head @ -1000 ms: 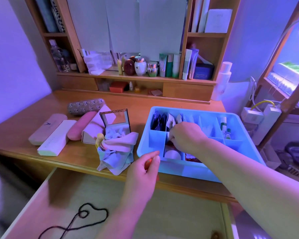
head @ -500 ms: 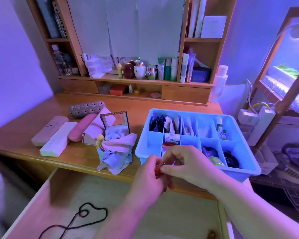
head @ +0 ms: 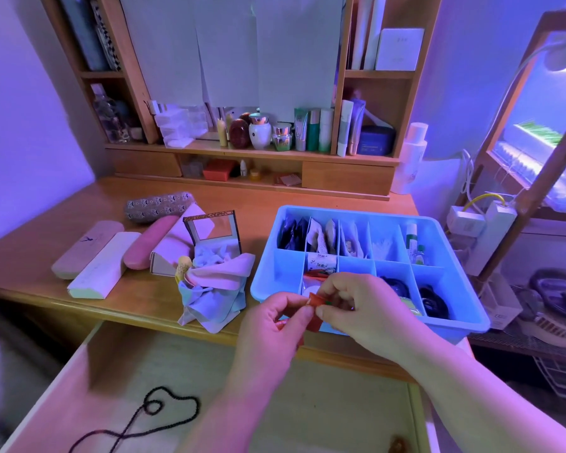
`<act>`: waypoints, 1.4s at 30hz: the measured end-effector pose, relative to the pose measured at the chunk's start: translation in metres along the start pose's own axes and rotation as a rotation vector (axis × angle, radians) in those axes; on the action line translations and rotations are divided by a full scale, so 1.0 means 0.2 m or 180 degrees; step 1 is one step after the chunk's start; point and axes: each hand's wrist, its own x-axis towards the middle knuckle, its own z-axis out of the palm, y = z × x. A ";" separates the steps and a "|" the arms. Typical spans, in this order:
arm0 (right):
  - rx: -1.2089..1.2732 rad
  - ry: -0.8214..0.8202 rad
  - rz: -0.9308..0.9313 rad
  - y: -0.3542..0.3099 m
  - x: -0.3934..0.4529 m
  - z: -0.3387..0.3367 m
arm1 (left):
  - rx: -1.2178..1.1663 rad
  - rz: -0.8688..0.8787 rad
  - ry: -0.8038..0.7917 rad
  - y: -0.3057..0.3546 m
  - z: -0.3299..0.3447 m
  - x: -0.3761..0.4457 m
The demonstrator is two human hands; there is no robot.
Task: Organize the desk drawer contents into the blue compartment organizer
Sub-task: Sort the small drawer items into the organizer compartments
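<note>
Wooden bench (head: pixel 118 299) carried the blue plastic compartment organizer (head: pixel 451 308) at its right front edge. Left hand (head: pixel 275 325) and right hand (head: pixel 356 305) pinched a small red packet (head: pixel 316 302) together just before it, probably to straighten it for a front compartment.

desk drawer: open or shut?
Open. The drawer is pulled out below the desk edge, its floor exposed with a black cord lying inside.

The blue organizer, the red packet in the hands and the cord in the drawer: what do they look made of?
The blue organizer looks like moulded plastic: smooth, one colour, thin even walls with rounded rims. The red packet, pinched by the left hand and right hand, seems thin foil or paper, since it creases. The cord looks like a string of small dark beads, though it could be braid.
</note>
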 end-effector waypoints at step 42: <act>0.1372 0.0139 0.0550 -0.06 0.00 0.07 | -0.0585 -0.0117 0.0260 0.02 0.03 0.01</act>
